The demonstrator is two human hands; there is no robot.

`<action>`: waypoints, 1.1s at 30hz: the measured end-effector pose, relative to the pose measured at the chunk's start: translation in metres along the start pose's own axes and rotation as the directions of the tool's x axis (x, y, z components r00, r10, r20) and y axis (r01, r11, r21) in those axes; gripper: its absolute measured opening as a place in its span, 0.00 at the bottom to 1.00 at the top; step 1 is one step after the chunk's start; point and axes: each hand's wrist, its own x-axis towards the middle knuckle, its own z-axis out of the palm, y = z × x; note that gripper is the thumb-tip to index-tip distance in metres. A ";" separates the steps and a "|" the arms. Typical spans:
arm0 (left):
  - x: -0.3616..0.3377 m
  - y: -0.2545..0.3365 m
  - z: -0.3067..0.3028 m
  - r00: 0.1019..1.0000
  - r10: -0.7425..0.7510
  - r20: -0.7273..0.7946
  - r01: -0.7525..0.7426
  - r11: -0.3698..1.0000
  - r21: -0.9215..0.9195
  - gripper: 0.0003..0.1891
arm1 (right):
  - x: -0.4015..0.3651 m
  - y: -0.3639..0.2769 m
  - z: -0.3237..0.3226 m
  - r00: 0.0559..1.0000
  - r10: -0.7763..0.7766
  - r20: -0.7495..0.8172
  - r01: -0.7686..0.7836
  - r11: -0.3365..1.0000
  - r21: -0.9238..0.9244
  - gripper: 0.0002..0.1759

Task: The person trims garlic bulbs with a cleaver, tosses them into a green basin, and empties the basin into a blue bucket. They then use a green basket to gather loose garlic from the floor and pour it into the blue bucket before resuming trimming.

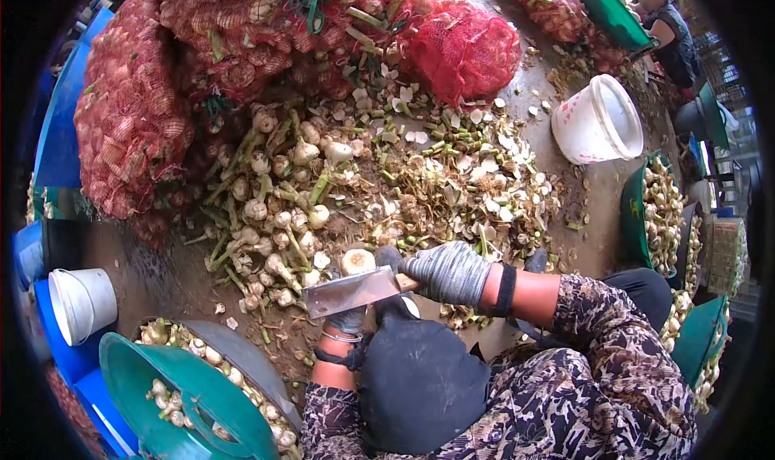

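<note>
My right hand (452, 274), in a grey knitted glove, is closed around the wooden handle of a cleaver (347, 293). Its broad blade points left and crosses in front of my left hand (347, 321). That hand is gloved too, and the blade hides most of its fingers. Just beyond the blade's upper edge shows a garlic bulb (358, 261), its brownish root end facing up, apparently in my left hand. A heap of garlic with stalks (282, 210) lies on the floor to the left, and trimmings (468, 177) spread ahead.
Red mesh sacks of garlic (133, 129) are stacked ahead and left. A green basin (133, 363) with bulbs stands lower left, beside a white bucket (85, 303). Another white bucket (585, 125) and a green-sided container of garlic (658, 218) are right. A person (674, 40) is far right.
</note>
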 end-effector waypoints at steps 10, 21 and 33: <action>-0.012 0.077 -0.037 0.980 0.151 -0.127 -0.117 0.963 0.243 0.26 | 0.011 0.030 0.028 0.999 -0.028 -0.045 0.028 1.000 0.000 0.22; 0.017 0.187 -0.065 0.956 -0.006 -0.292 -0.151 0.846 -0.512 0.33 | 0.006 0.037 0.012 0.914 0.402 -0.056 -0.198 0.562 0.803 0.26; 0.041 0.095 -0.052 0.959 0.282 0.023 -0.184 0.683 -0.706 0.15 | 0.012 0.001 -0.007 0.978 0.097 -0.186 0.019 0.842 0.540 0.33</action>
